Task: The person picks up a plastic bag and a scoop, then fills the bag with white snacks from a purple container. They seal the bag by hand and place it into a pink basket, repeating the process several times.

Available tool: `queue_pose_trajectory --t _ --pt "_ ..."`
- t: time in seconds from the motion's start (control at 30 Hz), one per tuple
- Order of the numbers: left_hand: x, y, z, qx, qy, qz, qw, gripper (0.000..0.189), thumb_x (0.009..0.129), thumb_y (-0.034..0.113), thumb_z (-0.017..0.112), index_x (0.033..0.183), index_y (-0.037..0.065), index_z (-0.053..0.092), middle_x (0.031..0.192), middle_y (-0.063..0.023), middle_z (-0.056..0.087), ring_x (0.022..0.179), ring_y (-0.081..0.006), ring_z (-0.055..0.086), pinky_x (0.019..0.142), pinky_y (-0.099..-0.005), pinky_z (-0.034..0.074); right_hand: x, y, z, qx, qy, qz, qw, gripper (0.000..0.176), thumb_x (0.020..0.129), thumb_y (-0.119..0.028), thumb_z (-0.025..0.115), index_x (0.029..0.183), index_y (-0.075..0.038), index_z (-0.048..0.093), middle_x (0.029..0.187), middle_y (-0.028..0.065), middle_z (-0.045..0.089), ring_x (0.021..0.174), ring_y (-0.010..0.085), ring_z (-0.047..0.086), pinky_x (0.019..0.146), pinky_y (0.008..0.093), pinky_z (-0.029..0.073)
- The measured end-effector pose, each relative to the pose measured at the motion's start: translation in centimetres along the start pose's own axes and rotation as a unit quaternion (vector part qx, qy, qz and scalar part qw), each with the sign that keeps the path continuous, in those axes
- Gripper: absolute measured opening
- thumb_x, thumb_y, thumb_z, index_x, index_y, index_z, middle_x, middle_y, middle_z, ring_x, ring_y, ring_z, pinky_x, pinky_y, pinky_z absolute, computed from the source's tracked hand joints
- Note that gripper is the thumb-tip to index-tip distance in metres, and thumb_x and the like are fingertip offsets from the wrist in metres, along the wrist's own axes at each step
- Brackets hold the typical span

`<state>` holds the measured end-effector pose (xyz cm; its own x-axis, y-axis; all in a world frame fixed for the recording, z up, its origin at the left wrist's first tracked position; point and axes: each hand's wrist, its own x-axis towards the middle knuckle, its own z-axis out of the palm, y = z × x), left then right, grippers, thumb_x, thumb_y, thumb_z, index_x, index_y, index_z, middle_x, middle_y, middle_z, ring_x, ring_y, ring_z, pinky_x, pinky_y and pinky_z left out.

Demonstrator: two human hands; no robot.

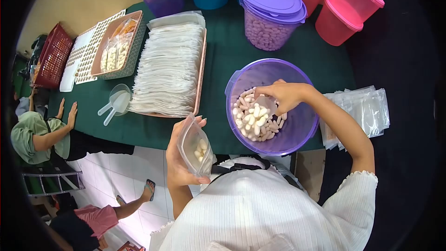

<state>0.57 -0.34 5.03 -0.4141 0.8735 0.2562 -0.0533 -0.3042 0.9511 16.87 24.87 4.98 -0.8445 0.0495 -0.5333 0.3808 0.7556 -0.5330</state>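
Note:
My left hand (175,155) holds a clear plastic pouch (190,144) upright with its mouth spread apart. Several pale capsules (200,151) lie inside the pouch. To the right, my right hand (282,96) reaches into a purple tub (297,132), its fingers closed around a translucent scoop (266,102). Whitish capsules (254,121) are heaped at the scoop, above a layer of pinkish capsules (242,103) in the tub. The scoop's handle is mostly hidden by my fingers.
A basket (202,72) packed with pouches stands left of the tub. Two spare scoops (116,104) lie beside it. A lidded purple tub (267,30) and pink tubs (337,21) stand behind; flat pouches (362,114) lie right. Another person's hands (69,114) rest at the left edge.

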Motion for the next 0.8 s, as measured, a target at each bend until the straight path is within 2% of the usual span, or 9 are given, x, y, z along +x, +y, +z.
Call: queue_pose_trajectory --t 0.17,0.23,0.33,0.47,0.57,0.6,0.63,0.7,0.8 --pt "1.7 1.0 1.2 0.007 -0.019 0.137 0.99 0.118 0.03 0.058 0.079 0.119 -0.006 0.036 0.115 -0.0186 0.041 0.106 -0.0313 0.045 0.092 -0.0415 0.033 -4.2 -0.8 -1.1 0.051 0.112 -0.045 0.991 0.063 0.051 -0.015 0.065 0.11 -0.01 0.044 0.088 0.0165 0.055 0.088 0.0293 0.051 0.078 0.0386 0.038" --pt "2.8 2.4 3.0 -0.009 -0.019 0.143 0.989 0.12 0.036 0.064 0.073 0.123 -0.006 0.029 0.118 -0.0198 0.037 0.107 -0.0329 0.044 0.093 -0.0437 0.032 -6.2 -1.8 -2.1 0.067 0.15 -0.069 0.984 0.058 0.055 -0.013 0.067 0.108 -0.005 0.043 0.09 0.0185 0.057 0.087 0.0299 0.055 0.074 0.0368 0.043" --pt "4.8 3.8 5.9 -0.169 0.099 0.185 0.963 0.109 0.057 0.072 0.053 0.126 -0.004 0.018 0.123 -0.0146 0.03 0.11 -0.0318 0.038 0.093 -0.0505 0.032 -8.9 -2.1 -3.1 0.123 0.18 -0.074 0.973 0.057 0.056 -0.011 0.067 0.107 -0.003 0.043 0.088 0.0162 0.058 0.086 0.0266 0.057 0.079 0.0341 0.045" --pt "6.2 1.7 9.5 -0.137 0.133 0.226 0.955 0.104 0.061 0.065 0.057 0.127 -0.002 0.014 0.124 -0.0152 0.029 0.113 -0.0318 0.036 0.097 -0.0484 0.028 -12.7 -2.7 -3.9 0.159 0.27 -0.041 0.949 0.057 0.059 -0.011 0.069 0.108 -0.002 0.043 0.083 0.011 0.058 0.082 0.0197 0.057 0.082 0.0332 0.044" --pt "7.0 -4.0 9.8 0.049 0.004 0.226 0.973 0.088 0.066 0.041 0.068 0.126 -0.003 0.022 0.12 -0.016 0.034 0.114 -0.0286 0.036 0.095 -0.037 0.03 -14.2 -2.1 -3.9 0.153 0.326 -0.001 0.933 0.057 0.061 -0.017 0.072 0.108 -0.002 0.044 0.081 0.0086 0.057 0.08 0.0173 0.057 0.081 0.0335 0.044" --pt "7.4 -3.9 9.6 0.25 -0.061 0.203 0.945 0.083 0.062 0.035 0.073 0.121 -0.004 0.031 0.115 -0.0173 0.039 0.11 -0.0286 0.041 0.09 -0.0359 0.034 -14.5 -2.1 -4.0 0.15 0.348 0.015 0.925 0.057 0.061 -0.022 0.072 0.106 -0.001 0.045 0.08 0.0101 0.057 0.079 0.0175 0.057 0.079 0.0336 0.045" --pt "7.5 -3.7 10.0 0.247 -0.065 0.208 0.944 0.083 0.062 0.035 0.073 0.121 -0.004 0.031 0.115 -0.0173 0.039 0.11 -0.0286 0.041 0.09 -0.0359 0.034 -14.9 -2.2 -4.0 0.147 0.371 0.031 0.917 0.058 0.061 -0.027 0.072 0.105 0.001 0.046 0.079 0.0116 0.057 0.079 0.0178 0.057 0.077 0.0336 0.046" --pt "7.4 -2.8 10.8 0.252 -0.183 0.063 0.948 0.077 0.059 0.029 0.075 0.116 -0.006 0.036 0.111 -0.0196 0.042 0.105 -0.0317 0.045 0.088 -0.0371 0.038 -15.3 -3.0 -4.4 0.121 0.377 0.051 0.917 0.058 0.06 -0.03 0.072 0.103 0.001 0.047 0.077 0.0117 0.058 0.078 0.0186 0.058 0.073 0.033 0.046" --pt "7.8 -3.3 10.5 0.282 -0.177 0.099 0.938 0.08 0.056 0.029 0.077 0.116 -0.006 0.036 0.109 -0.0205 0.043 0.098 -0.0323 0.049 0.084 -0.0373 0.041 -15.4 -4.6 -5.0 0.064 0.366 0.078 0.925 0.059 0.058 -0.034 0.072 0.1 0.0 0.049 0.072 0.0117 0.058 0.076 0.02 0.058 0.07 0.0326 0.045"
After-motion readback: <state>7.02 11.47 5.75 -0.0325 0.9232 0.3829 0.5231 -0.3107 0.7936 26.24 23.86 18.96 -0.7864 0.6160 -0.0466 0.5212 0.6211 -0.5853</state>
